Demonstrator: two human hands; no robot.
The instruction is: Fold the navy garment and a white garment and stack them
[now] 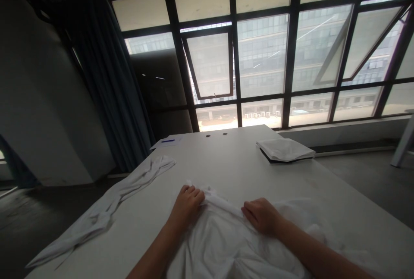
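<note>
1. My left hand [186, 205] is closed on the gathered edge of a white garment [220, 244], which lies bunched on the white table [233, 162] directly before me.
2. My right hand [261, 216] curls against that edge; I cannot tell whether it grips.
3. A twisted white cloth [106, 201] stretches along the table's left side.
4. Farther away, a folded white cloth [284, 149] rests on a black object [271, 157] at right; a paper [167, 142] with a blue pen [167, 140] lies at left.

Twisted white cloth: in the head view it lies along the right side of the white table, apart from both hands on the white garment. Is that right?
No, the side is wrong. The head view shows the twisted white cloth along the left side of the white table, apart from the left hand and right hand on the white garment.
</note>
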